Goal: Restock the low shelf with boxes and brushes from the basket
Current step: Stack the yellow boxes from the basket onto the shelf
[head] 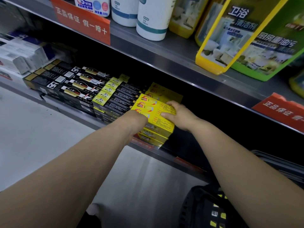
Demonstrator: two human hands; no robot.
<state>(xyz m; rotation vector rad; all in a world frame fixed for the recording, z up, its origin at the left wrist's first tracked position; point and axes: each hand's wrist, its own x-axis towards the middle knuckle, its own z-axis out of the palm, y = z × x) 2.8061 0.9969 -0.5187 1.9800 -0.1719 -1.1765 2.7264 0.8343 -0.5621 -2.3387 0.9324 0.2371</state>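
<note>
The yellow boxes (153, 111) sit at the right end of the stocked row on the low shelf (166, 154), stacked a few layers deep at its front lip, with more of the same behind them. The right hand (178, 115) grips the right end of the top layer, fingers curled over the far edge and thumb lying on the printed face. The left hand (139, 120) meets the left end of the same layer; its fingers are hidden behind its own back, so whether it clamps or merely presses cannot be told. This looks like the placing step: a batch being squared onto the stack and against the black-and-yellow boxes (113, 99) just to the left, which in turn adjoin the black boxes (74, 88). Next would likely be to nudge the layer flush, let go, and reach down to the basket (202, 209) at lower right, where more yellow packaging shows, though no brushes can be made out. The shelf stretch right of the stack is dark. Above stand white bottles (151, 20) and a red sign (82, 22).
</note>
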